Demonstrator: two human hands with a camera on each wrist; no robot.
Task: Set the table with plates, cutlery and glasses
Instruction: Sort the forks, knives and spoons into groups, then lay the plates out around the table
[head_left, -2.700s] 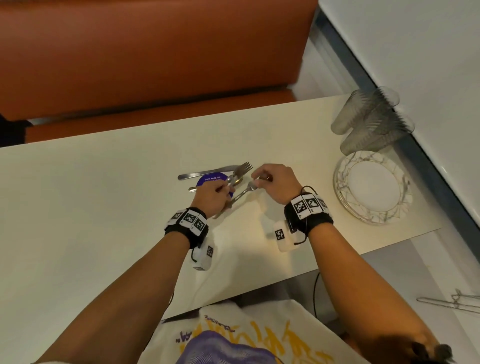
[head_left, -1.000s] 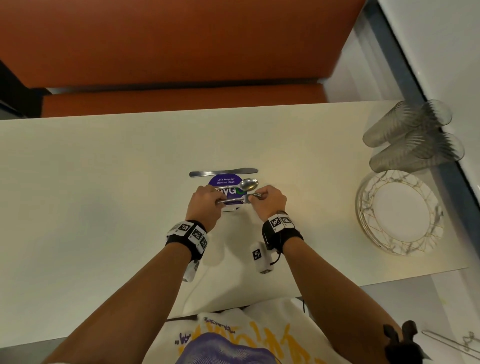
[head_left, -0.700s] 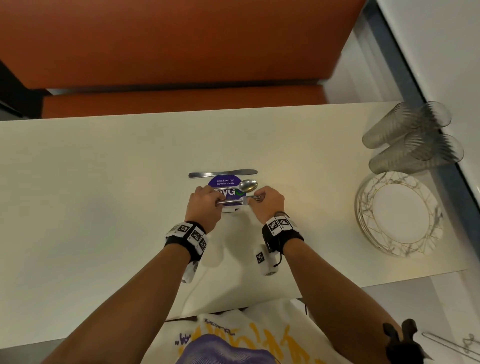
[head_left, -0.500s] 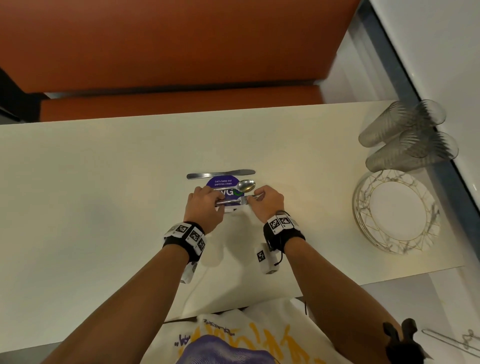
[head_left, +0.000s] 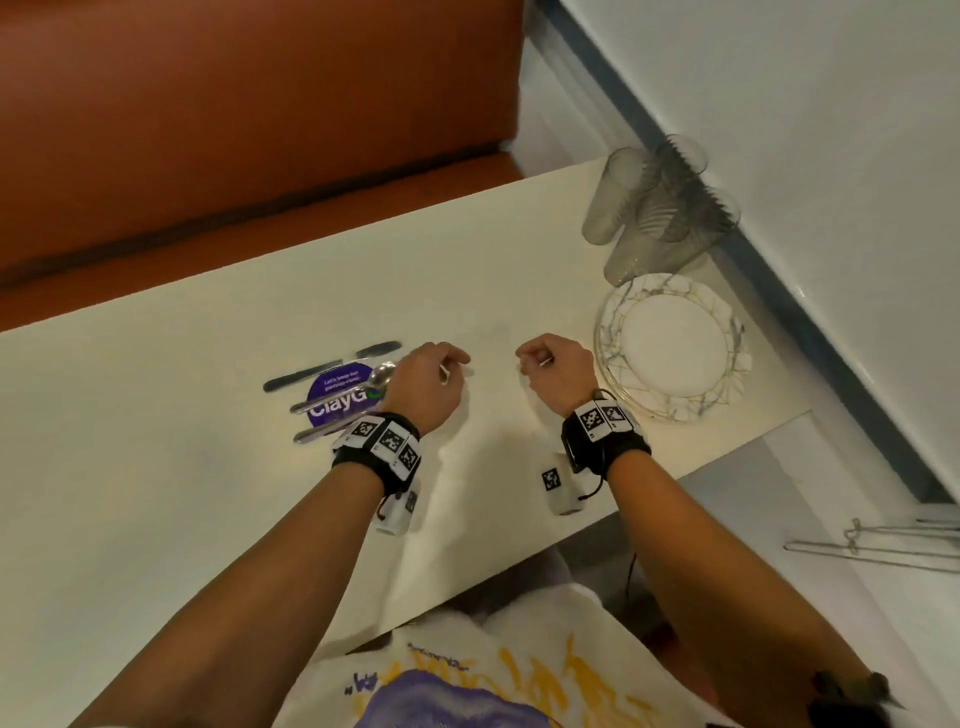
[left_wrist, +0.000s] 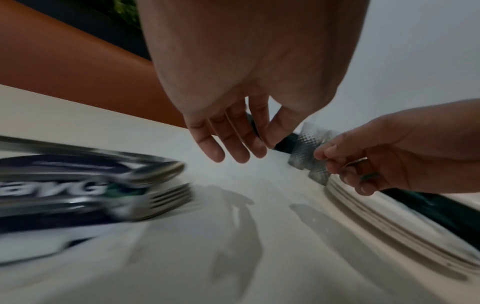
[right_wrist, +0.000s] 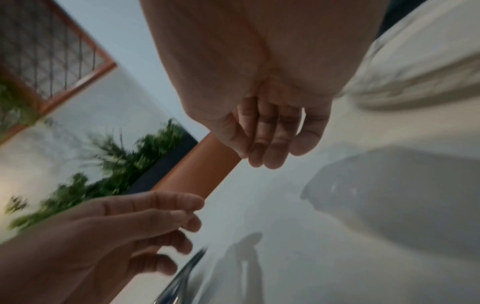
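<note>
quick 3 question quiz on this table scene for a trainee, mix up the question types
1. True or false: the left hand is holding a fork.
2. What lies nearest the right hand? A) knife B) plates C) spoon
3. Fill in: the cutlery lies across a purple ____.

Key
1. False: both hands hold nothing; the fork lies on the table.
2. B: the plates, with the glasses beyond; the knife and spoon are left of the left hand.
3. Sticker.
</note>
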